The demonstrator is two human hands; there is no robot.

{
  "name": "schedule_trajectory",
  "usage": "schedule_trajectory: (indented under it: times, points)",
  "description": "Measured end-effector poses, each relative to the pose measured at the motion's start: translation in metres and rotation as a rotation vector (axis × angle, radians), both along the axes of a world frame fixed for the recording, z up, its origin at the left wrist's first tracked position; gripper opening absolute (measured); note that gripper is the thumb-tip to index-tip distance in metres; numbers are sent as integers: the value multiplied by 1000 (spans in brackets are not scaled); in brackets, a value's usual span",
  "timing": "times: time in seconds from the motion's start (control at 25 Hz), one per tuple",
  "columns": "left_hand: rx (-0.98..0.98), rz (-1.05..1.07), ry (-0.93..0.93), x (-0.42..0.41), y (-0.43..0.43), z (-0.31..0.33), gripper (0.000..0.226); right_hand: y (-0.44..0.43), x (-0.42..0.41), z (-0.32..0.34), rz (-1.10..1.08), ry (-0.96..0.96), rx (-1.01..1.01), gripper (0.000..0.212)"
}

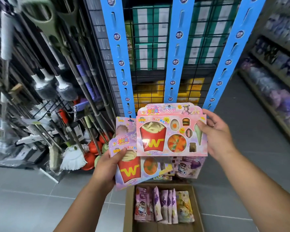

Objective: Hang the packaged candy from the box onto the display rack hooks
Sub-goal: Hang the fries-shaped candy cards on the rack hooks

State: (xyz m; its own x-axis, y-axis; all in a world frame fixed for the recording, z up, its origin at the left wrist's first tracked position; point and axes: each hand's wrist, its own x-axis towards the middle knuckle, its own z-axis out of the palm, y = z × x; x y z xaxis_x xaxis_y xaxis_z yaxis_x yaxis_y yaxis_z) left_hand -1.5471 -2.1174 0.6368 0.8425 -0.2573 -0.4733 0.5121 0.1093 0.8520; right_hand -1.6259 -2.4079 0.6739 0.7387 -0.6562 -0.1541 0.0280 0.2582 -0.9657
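Observation:
My right hand (pixel 214 136) pinches the right edge of a pink candy pack (pixel 171 131) printed with a red fries box, held up flat against the lower end of the middle blue hook strip (pixel 176 64). My left hand (pixel 107 166) grips a stack of similar pink candy packs (pixel 132 169) by the left edge, lower and to the left. Below, an open cardboard box (pixel 129 206) on the floor holds several purple and yellow candy bags (pixel 162 205). More candy packs (pixel 191 166) hang low on the rack behind the held ones.
Three blue hook strips, such as the left one (pixel 119 56) and the right one (pixel 231 52), hang on a black wire grid (pixel 151 30) with green and yellow cartons behind. Mops and brooms (pixel 57 97) crowd the left. Shelves of purple goods (pixel 274 72) run along the right. Grey tiled floor (pixel 23 198).

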Motion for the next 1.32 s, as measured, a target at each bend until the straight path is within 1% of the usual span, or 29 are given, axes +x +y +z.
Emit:
schedule_trajectory:
  times: [0.24,0.52,0.72,0.88,1.32]
  points:
    - [25,85,-10,-11,-22,6,25,-48,41,10,26,-30,-44,36]
    - [49,154,-18,-31,-42,6,31,-69,72,-1,94,-59,-64,35]
    - [74,147,-4,-34,-49,5,24,-73,75,-7,95,-41,-71,35]
    - [115,127,-6,-23,-46,4,24,-70,76,-8,77,-25,-85,35]
    - [129,63,-5,4,-18,0,34,-53,73,-26,-22,56,-77,33]
